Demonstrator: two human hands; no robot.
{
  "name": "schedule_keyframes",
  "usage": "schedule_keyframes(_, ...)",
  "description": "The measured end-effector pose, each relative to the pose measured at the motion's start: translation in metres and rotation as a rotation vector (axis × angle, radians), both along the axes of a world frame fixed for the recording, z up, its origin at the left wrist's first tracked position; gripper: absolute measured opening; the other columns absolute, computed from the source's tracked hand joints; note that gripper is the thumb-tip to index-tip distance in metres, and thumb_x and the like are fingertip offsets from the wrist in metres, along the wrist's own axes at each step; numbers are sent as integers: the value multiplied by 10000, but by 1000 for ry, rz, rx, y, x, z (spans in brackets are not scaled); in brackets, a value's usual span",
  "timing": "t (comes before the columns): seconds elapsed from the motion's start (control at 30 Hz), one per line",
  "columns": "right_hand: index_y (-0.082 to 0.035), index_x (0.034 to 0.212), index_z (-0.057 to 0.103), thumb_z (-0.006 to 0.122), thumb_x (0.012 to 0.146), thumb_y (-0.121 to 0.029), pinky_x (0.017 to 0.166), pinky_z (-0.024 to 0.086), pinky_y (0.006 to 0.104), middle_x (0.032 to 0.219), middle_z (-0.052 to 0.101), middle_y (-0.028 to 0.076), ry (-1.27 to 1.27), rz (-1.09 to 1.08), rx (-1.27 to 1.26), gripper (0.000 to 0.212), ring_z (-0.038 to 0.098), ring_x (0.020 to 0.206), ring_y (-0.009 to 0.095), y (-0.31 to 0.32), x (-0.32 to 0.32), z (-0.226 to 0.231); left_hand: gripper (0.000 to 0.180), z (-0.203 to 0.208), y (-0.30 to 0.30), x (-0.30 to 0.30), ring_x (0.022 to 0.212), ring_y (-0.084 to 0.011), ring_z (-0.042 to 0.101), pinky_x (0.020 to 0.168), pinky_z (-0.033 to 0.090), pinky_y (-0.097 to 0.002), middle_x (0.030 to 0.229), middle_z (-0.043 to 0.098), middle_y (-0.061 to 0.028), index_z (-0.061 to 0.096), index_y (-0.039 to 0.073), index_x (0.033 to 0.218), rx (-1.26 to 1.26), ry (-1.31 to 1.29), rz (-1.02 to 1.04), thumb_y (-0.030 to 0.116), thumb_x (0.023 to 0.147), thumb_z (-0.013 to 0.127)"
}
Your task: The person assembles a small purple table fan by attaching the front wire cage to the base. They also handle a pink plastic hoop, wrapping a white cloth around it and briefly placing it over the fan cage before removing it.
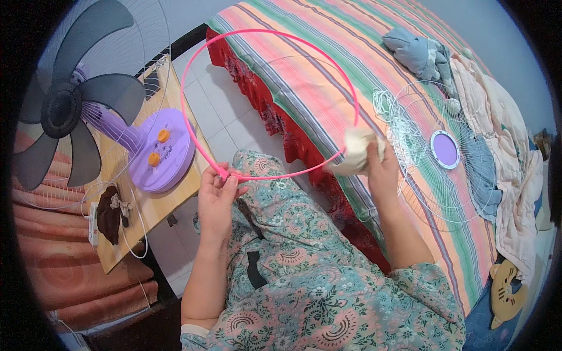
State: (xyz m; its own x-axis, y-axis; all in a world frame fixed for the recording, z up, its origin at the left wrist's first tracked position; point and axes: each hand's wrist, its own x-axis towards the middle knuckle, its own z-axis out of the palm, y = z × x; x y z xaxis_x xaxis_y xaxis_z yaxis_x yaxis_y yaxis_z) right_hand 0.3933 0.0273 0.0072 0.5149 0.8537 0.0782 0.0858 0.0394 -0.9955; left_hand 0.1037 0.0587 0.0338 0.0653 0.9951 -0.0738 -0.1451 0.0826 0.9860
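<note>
A thin pink plastic ring (pixel 269 31), the size of a fan guard's rim, is held up before me over my lap. My left hand (pixel 218 199) pinches its near edge, where a small clasp sits. In my right hand (pixel 381 175) is a crumpled cream cloth (pixel 358 151), pressed against the right side of the ring. To the left stands a purple table fan (pixel 161 149) with its dark grey blades (pixel 111 96) exposed at the front. On the bed lies the round wire front guard (pixel 418 193), with a purple disc at its centre.
The fan stands on a wooden table (pixel 120 248) beside a dark brown cloth (pixel 109 215) and a white power strip (pixel 93 224). A striped bedspread (pixel 316 93) covers the bed. White cord, grey-blue cloth (pixel 413 52) and a cat-face cushion (pixel 506 292) lie on the right.
</note>
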Motion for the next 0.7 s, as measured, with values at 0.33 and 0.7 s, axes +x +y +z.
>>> schedule_keyframes(0.33, -22, 1243, 476, 536, 950, -264, 841, 467, 300, 1121, 574, 64, 504, -121, 145, 385, 580, 964, 162, 19, 18, 8, 232, -8, -10, -3, 1033, -196, 577, 829, 519, -289, 1049, 544, -76, 423, 36, 1151, 136, 55, 18, 41, 931, 496)
schedule_keyframes(0.7, -38, 1038, 629, 516, 738, 73, 785, 473, 340, 926, 648, 155, -240, 531, 198, 339, 621, 894, 299, 8, -81, -17, 221, -17, -26, 26, 1008, -191, 591, 873, 496, -291, 1044, 578, -98, 433, 26, 1102, 220, 70, -9, 4, 908, 537)
